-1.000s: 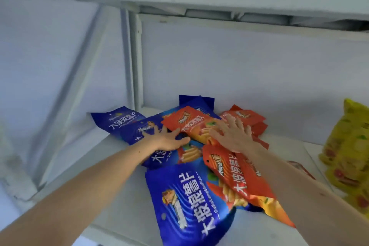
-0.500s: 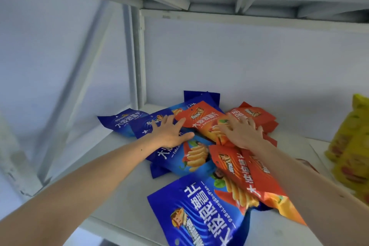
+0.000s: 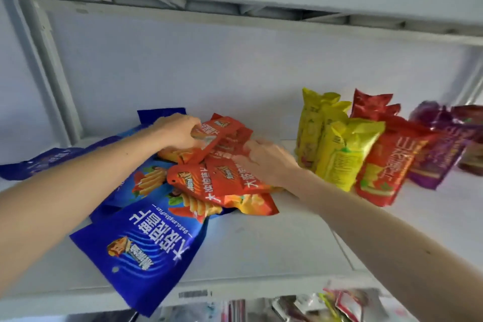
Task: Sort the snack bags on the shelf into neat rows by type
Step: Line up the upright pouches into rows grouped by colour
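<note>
Shelf contents, by kind:
- Blue bags (image 3: 146,251): at least four showing, lying flat and overlapping; any beneath cannot be counted.
- Orange bags (image 3: 222,185): at least three in a loose heap; the exact number cannot be told.
- Yellow bags (image 3: 345,154): three, upright in a row.
- Red bags (image 3: 389,165): three, upright in a row.
- Purple bags (image 3: 441,149): at least two, blurred.
- Hands: two, left hand (image 3: 180,131) and right hand (image 3: 266,162).

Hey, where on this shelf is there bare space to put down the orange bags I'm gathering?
Bare shelf shows in front, between the big blue bag and your right forearm, and a strip behind, between the orange pile and the upright yellow bags. The left side is crowded with blue and orange bags; the right holds standing rows.
</note>
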